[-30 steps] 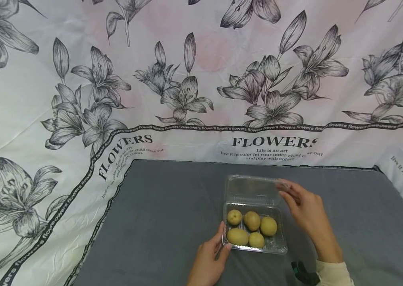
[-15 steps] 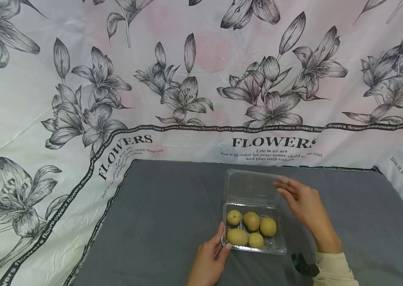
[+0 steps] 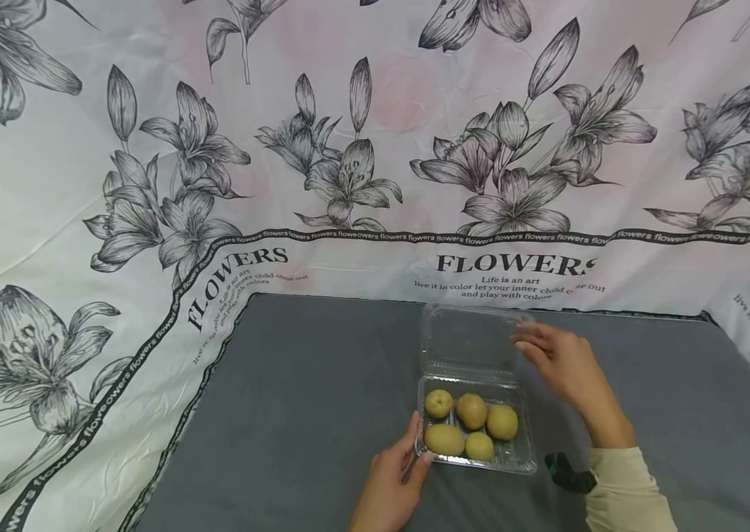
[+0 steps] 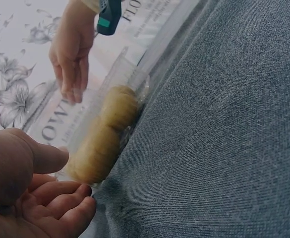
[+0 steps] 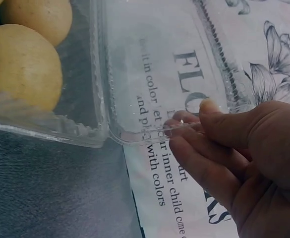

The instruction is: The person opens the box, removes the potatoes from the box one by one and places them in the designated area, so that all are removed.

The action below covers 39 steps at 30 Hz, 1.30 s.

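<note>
A clear plastic clamshell container stands on the grey surface, its lid raised at the far side. Several round, yellowish fruits or potatoes lie inside. My left hand pinches the near left corner, thumb on one side and fingers on the other; the left wrist view shows the thumb right at the plastic. At the lid's right edge, my right hand pinches the thin rim between thumb and fingers. Through the clear plastic, some of those fingers show in the right wrist view.
The grey cloth-covered table extends around the container. Behind it hangs a white sheet printed with flowers and lettering. A dark device with a green patch sits beside the right sleeve.
The lid's free edge has moved upward in the head view, with my right hand rising slightly along with it. My left hand keeps its hold on the container, whose contents have not shifted.
</note>
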### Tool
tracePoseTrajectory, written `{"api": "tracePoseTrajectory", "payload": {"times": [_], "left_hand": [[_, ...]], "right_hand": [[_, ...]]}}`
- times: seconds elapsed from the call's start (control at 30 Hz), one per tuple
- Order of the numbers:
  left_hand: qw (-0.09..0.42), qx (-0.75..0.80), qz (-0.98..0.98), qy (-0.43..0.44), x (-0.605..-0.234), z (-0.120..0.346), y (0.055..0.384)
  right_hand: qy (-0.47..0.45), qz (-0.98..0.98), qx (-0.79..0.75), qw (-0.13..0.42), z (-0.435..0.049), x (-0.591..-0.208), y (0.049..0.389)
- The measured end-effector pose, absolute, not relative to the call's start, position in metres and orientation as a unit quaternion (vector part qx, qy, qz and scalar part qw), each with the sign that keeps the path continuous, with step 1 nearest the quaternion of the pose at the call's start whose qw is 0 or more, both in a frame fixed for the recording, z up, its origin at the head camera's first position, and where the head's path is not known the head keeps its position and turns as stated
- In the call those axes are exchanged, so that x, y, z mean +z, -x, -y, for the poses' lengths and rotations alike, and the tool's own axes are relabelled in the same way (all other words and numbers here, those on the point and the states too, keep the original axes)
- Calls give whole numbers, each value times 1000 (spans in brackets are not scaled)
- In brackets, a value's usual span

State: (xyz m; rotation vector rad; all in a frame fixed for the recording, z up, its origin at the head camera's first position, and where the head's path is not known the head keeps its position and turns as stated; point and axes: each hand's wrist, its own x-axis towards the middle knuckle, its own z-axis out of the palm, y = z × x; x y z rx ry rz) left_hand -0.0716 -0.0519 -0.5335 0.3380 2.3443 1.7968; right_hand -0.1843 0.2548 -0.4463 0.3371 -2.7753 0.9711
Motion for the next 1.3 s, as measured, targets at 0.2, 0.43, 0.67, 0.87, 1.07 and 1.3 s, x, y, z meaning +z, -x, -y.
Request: {"api": "tracePoseTrajectory", "payload": {"times": [0.2,0.43,0.67,0.87,1.07,1.3], "left_hand": [[80,601,-786,-116,-532,51,71],[78,601,-786,-118,-532,51,71],[84,597,-790,-114,-532,52,71],[89,601,-786,-115,-532,53,72],[97,599,-787,-112,-532,54,72],[88,593,-792,-119,-533,53,71]], "right_hand": [[-106,936,333,44,-256,-442,192],[-93,939,331,10,-257,-442,200],[-98,940,326,14,-257,-443,209],[-96,934,345,-17,-256,-442,214],[-84,930,355,-52,-255,-443,220],[-80,928,360,-62,-255,-448,226]]}}
